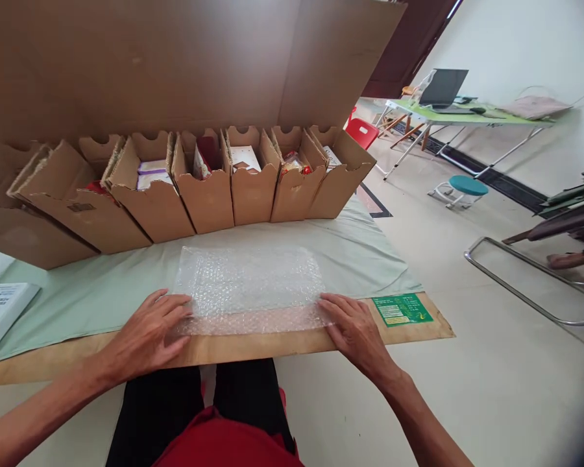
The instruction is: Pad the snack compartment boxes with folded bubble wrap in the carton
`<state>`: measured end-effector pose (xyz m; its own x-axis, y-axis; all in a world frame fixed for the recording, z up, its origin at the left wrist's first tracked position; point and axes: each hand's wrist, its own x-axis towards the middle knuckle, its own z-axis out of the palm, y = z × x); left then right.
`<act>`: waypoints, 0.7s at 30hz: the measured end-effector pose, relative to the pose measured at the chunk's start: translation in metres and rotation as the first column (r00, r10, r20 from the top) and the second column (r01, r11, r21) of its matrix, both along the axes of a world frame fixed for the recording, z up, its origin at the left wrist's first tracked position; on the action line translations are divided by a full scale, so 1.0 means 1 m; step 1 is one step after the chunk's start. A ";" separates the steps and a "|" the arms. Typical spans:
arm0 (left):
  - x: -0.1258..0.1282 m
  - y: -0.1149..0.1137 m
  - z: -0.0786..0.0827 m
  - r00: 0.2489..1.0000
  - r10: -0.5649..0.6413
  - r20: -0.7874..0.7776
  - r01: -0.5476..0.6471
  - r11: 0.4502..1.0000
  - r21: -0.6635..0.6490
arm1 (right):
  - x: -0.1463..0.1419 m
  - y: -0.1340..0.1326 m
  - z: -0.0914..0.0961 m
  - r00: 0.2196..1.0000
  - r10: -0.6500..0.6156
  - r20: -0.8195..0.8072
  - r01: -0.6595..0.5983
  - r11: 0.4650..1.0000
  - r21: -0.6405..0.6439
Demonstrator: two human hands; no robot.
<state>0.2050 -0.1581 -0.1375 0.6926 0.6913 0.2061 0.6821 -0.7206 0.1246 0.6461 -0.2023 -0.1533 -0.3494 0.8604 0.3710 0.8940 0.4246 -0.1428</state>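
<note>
Head view is showing a clear sheet of bubble wrap (253,285) lying flat at the near side of the table (102,355), its far part resting on the pale green cloth (360,259) and its near strip overlapping the bare wood. The left hand (148,334) is touching the left edge, fingers loosely spread and thumb standing apart; the right hand (357,331) is mirroring it at the right edge, fingers half extended and lightly curved. Neither hand is visibly gripping anything; both seem to be steadying the light sheet from its two ends, probably so that it is staying flat and square to the body.

Behind it, a row of cardboard boxes (204,207) is standing side by side, several holding small packets, with a tall cardboard panel (189,65) rising behind and blocking the view beyond. These boxes are limiting the room on the far side. A white box (7,311) is lying at the left, well apart from the wrap, while a green label (403,310) is sitting just beyond the right hand.
</note>
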 end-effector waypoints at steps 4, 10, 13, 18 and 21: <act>0.015 0.000 0.016 0.999 -0.034 0.019 0.035 0.999 -0.034 | 0.009 -0.001 -0.004 0.999 -0.018 -0.041 0.017 1.000 -0.018; 0.051 0.011 0.006 0.986 -0.165 -0.038 0.159 0.980 -0.123 | 0.007 0.008 -0.003 0.950 0.005 -0.313 -0.045 0.992 -0.121; 0.045 0.020 -0.009 0.989 -0.146 -0.012 0.143 0.981 -0.133 | 0.013 0.013 0.001 0.831 -0.114 -0.545 -0.036 0.966 -0.257; 0.023 0.040 -0.009 0.971 0.138 0.193 -0.073 0.948 -0.310 | 0.024 0.021 0.001 0.660 -0.304 -0.687 0.043 0.928 -0.370; 0.025 0.043 0.011 0.898 0.396 0.193 -0.227 0.792 -0.567 | 0.024 0.025 -0.001 0.602 -0.355 -0.715 0.089 0.920 -0.381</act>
